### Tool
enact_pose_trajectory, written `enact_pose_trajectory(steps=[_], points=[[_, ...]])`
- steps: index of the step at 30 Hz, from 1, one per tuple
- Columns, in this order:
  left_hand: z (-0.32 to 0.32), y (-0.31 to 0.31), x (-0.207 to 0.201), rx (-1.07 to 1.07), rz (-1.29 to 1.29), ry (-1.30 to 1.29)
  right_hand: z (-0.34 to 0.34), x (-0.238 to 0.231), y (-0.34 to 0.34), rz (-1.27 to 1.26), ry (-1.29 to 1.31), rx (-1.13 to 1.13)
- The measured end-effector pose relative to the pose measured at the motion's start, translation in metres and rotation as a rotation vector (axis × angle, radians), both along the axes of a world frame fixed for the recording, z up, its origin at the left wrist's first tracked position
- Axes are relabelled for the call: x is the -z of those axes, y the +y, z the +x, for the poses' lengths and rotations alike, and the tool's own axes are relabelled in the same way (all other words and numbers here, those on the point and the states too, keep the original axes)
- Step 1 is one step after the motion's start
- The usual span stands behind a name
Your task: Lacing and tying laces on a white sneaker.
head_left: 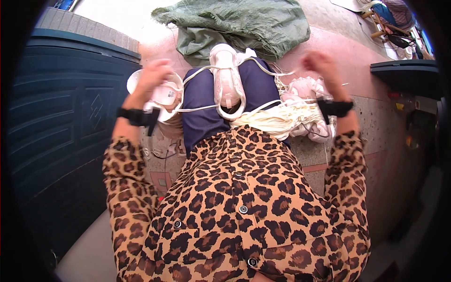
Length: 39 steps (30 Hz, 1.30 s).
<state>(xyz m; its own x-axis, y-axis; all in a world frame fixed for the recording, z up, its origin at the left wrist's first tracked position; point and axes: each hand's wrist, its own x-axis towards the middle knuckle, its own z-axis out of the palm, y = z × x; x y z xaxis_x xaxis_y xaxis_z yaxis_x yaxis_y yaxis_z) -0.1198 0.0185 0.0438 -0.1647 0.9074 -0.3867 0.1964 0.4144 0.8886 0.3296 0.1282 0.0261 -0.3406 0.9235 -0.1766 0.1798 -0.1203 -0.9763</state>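
A pale pink and white sneaker [229, 87] rests between my thighs, its toe pointing away and its heel opening toward me. White shoelace [270, 71] spreads from it to both sides. My left hand [157, 75] is raised on the left with curled fingers, blurred by motion, closed at the lace on that side. Beneath it lies another white and pink shoe [167, 96]. On the right my right hand [319, 63] is raised too, also smeared, its fingers closed beside the lace's far stretch. More lace loops over my thighs.
Cream laces [268, 120] lie bundled by my right thigh, next to more pink shoes [305, 89]. A green woven sack [244, 28] spreads beyond my knees. A dark blue panelled door [80, 101] stands at left; a dark ledge [399, 75] juts in at right.
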Motion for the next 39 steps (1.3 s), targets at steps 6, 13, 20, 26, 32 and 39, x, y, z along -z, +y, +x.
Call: enact_pose_trajectory(steps=[6, 13, 20, 26, 32, 39], points=[[0.093, 0.023, 0.056, 0.39, 0.159, 0.588, -0.129, 0.069, -0.031, 0.592, -0.456, -0.402], [0.106, 0.025, 0.084, 0.277, 0.315, 0.977, -0.162, 0.088, -0.026, 0.472, -0.717, -0.406], [0.11, 0.022, 0.084, 0.274, 0.326, 1.089, -0.169, 0.086, -0.026, 0.576, -0.882, -0.424], [0.114, 0.023, 0.081, 0.372, 0.297, 1.17, -0.178, 0.078, -0.03, 0.759, -0.886, -0.493], [0.116, 0.027, 0.075, 0.373, 0.356, 1.189, -0.174, 0.074, -0.036, 0.746, -0.894, -0.327], [0.135, 0.009, 0.059, 0.391, 0.364, 1.336, -0.17, 0.064, -0.047, 0.769, -1.007, -0.487]])
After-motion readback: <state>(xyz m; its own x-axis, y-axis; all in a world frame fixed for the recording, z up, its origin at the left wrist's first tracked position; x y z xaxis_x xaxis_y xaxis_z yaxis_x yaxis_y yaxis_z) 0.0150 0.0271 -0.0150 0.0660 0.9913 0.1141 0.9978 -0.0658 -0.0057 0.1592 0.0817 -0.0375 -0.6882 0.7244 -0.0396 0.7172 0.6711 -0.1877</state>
